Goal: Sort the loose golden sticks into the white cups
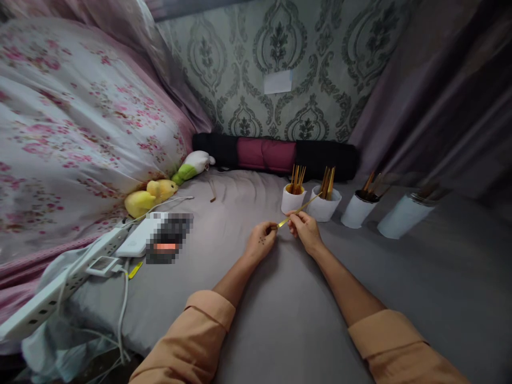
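Observation:
My left hand is closed around one end of a thin gold-coloured stick. My right hand pinches the same stick further along. From my fingers it slants up to the right, and its far tip crosses in front of a white-wrapped cup holding several similar sticks. Left of that stands another white-wrapped cup with a yellow inside and thin gold sticks upright in it. Whatever else lies within my left fingers is hidden.
Right of these stand a white-wrapped container and a larger one, both with brownish sticks. A black and maroon roll lies along the wall. At left are plush toys, a power strip, white cables and a blurred-out patch.

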Action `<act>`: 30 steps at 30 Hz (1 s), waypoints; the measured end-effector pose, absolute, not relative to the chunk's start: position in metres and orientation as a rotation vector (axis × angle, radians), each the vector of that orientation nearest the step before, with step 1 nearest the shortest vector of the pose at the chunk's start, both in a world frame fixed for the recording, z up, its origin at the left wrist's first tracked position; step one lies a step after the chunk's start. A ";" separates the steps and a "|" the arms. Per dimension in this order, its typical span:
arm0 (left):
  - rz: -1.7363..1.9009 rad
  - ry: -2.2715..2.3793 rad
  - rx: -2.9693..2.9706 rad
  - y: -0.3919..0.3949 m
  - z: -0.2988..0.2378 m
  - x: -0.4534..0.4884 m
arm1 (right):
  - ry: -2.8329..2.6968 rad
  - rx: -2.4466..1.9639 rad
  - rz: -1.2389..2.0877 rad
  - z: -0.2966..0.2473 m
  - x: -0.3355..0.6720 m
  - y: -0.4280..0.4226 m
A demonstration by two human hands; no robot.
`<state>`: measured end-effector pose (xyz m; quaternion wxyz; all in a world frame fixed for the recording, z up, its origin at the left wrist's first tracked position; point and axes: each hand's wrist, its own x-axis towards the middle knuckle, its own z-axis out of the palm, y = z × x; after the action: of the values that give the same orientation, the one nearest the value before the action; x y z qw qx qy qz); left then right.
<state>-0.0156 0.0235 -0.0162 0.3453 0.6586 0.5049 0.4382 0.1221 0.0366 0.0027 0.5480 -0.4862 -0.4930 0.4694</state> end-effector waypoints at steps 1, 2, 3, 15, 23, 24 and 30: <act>1.127 1.296 1.661 0.023 -0.015 -0.015 | -1.170 -1.150 1.110 0.003 0.122 0.037; 1.114 1.279 1.601 0.022 -0.013 -0.013 | -1.174 -1.149 1.103 0.003 0.123 0.037; 1.096 1.266 1.529 0.022 -0.012 -0.012 | -1.179 -1.149 1.093 0.003 0.123 0.037; 0.995 0.782 0.729 0.014 0.002 -0.010 | -1.234 -1.159 0.983 0.000 0.134 0.043; 0.911 0.721 0.587 0.017 -0.002 -0.016 | -1.339 -1.165 0.988 0.000 0.137 0.043; 0.908 0.717 0.588 0.017 -0.002 -0.016 | -1.352 -1.158 0.991 0.001 0.137 0.043; 0.918 0.703 0.592 0.016 -0.003 -0.016 | -1.411 -1.143 1.019 0.002 0.138 0.042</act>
<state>-0.0160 0.0157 -0.0028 0.7965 0.2755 0.3273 0.4272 0.1378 0.0422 0.0020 0.5052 -0.4737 -0.5848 0.4223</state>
